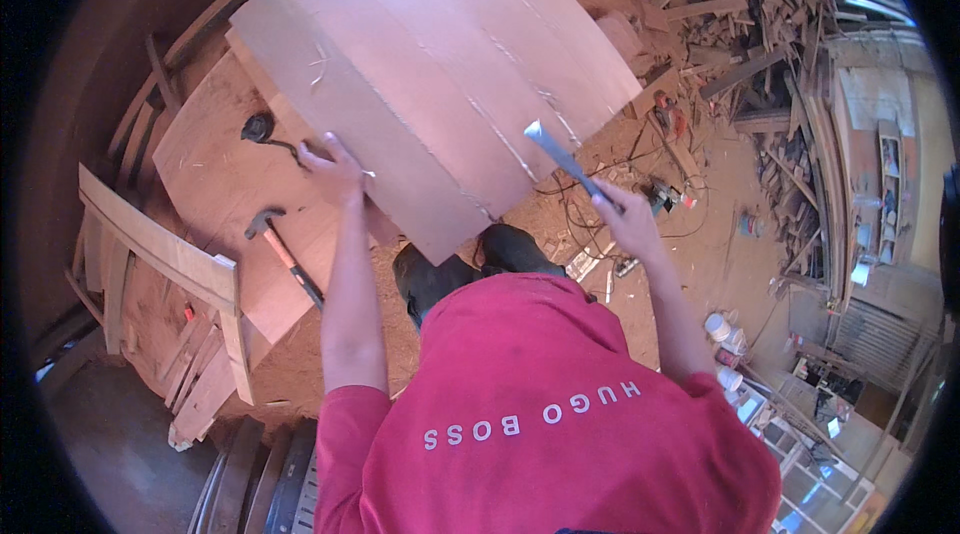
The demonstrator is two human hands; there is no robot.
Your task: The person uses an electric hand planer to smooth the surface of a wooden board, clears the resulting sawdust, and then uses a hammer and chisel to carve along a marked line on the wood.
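A wide wooden panel (430, 64) of several joined boards lies in front of me, with pale, rough lines of dried glue along its seams. My right hand (630, 219) is closed round the lower end of a grey-blue chisel (565, 156), whose flared bright tip points up over the panel's right part. At the panel's left edge, my left hand (338, 172) lies with its fingers apart. Just beyond those fingers is a small round black object (258, 127) with a dark strip trailing from it. A claw hammer (280, 246) with an orange and black handle rests on a lower panel (215, 159).
A curved wooden frame piece (160, 244) stands at the left. Scrap wood (720, 24) is heaped at the far right. Cables and a power tool (665, 196) lie on the dusty floor to the right, with white containers (725, 332) farther back.
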